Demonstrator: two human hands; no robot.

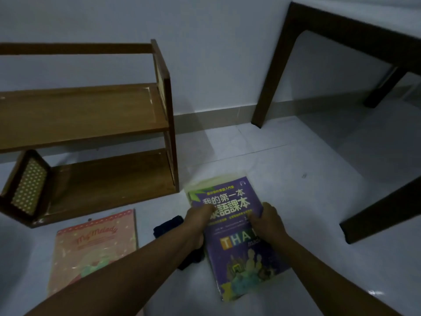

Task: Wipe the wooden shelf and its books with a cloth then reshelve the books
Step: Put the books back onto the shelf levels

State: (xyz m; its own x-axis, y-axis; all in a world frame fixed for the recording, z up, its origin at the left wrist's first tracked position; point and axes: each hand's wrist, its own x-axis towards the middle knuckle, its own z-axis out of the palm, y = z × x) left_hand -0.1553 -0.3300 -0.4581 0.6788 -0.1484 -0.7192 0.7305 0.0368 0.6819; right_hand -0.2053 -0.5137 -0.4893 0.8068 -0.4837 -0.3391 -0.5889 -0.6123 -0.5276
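Far left, wooden shelf (91, 124) stands on the floor (319, 201) against the wall, both boards bare; a dotted side panel (27, 185) leans at its lower left corner. Just in front, pink "My Melody" book (95, 245) lies flat on the floor, partly under the left forearm. Next, a dark cloth (168, 226) sits on the floor btwn the two books, mostly hidden by the left wrist. Left hand (198, 220) reaches over it, fingers laid on the purple Thai-language book (239, 238) w/ its thumb at the left edge; how firm that grip is, can't tell. Right hand (268, 222) curls over the book's right edge, holding it. Book lies on the floor right of the shelf. Far right, dark wooden table (341, 35), legs only.
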